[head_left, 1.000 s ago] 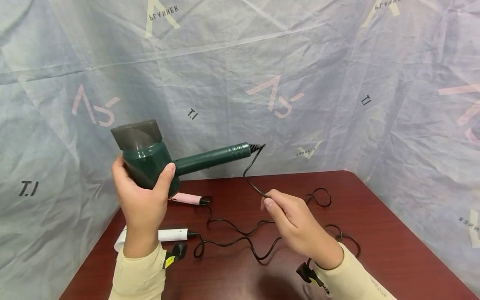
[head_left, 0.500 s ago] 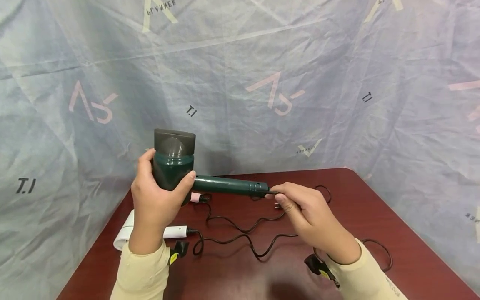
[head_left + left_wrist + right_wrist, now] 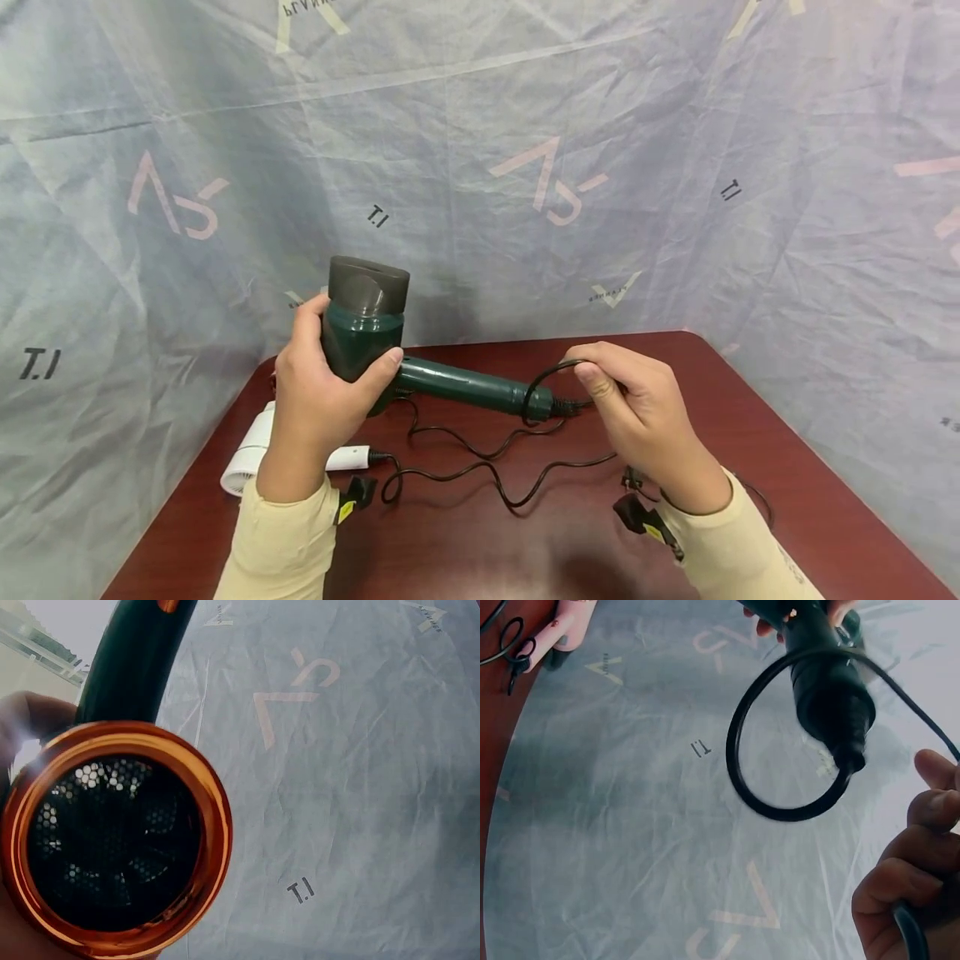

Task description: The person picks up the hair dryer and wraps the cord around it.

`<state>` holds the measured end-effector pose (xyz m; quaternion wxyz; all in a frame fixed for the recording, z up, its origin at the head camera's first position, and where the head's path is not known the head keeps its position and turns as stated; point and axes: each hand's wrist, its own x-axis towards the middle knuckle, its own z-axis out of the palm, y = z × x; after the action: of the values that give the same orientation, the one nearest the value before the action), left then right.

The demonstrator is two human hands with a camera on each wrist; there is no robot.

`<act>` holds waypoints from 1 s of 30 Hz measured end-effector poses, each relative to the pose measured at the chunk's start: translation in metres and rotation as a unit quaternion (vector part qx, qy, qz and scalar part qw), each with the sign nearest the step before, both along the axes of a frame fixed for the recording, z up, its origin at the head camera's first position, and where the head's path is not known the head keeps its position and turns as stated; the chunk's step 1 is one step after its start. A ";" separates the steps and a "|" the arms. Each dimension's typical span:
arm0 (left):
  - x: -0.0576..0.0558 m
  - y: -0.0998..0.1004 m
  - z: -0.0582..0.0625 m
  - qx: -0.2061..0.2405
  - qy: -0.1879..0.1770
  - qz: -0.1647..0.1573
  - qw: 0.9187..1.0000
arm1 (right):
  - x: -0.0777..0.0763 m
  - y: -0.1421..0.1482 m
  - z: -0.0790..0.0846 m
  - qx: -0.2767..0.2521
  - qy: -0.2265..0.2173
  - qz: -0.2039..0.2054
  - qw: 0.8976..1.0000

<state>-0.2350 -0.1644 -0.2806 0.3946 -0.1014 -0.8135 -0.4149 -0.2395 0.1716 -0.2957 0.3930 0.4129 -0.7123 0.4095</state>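
My left hand [image 3: 322, 400] grips the body of a dark green hair dryer [image 3: 352, 346] above the table, thumb on the near side. Its grey flat nozzle [image 3: 369, 287] points up, and the handle [image 3: 472, 387] slopes down to the right. In the left wrist view, the copper-coloured ring [image 3: 217, 825] round the dryer's air intake faces the camera. My right hand [image 3: 637, 400] pinches the dryer's black cord [image 3: 551, 371] between thumb and fingers. From the handle's end the cord bends in a loop, crossing in front of the handle; the right wrist view shows this loop [image 3: 735, 735] closely.
A white hair dryer [image 3: 243, 471] lies at the left of the red-brown table [image 3: 450, 550], partly behind my left forearm. Its wavy black cord [image 3: 495, 475] runs right. A pink hair dryer [image 3: 555, 634] shows in the right wrist view. Printed grey cloth [image 3: 450, 167] hangs behind the table.
The green hair dryer has moved right and its handle has swung from slanting up to slanting down. My right hand has drawn the cord back into a loop beside the handle's end.
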 end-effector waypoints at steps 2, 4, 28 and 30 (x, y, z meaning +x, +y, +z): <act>0.000 0.000 0.000 -0.007 -0.001 -0.011 1.000 | 0.000 0.001 0.000 -0.006 -0.007 -0.006 1.000; 0.000 0.000 0.000 -0.011 0.001 -0.023 1.000 | 0.000 0.003 0.000 -0.011 -0.016 -0.014 1.000; 0.009 0.005 0.003 0.114 0.061 -0.145 0.981 | -0.012 -0.002 -0.012 0.029 -0.247 -0.030 0.968; 0.009 0.005 0.003 0.129 0.068 -0.152 0.977 | -0.013 -0.004 -0.014 0.038 -0.253 -0.020 0.967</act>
<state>-0.2261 -0.1591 -0.2778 0.3908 -0.2001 -0.6993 -0.5641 -0.2523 0.1679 -0.3098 0.1922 0.2966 -0.8115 0.4654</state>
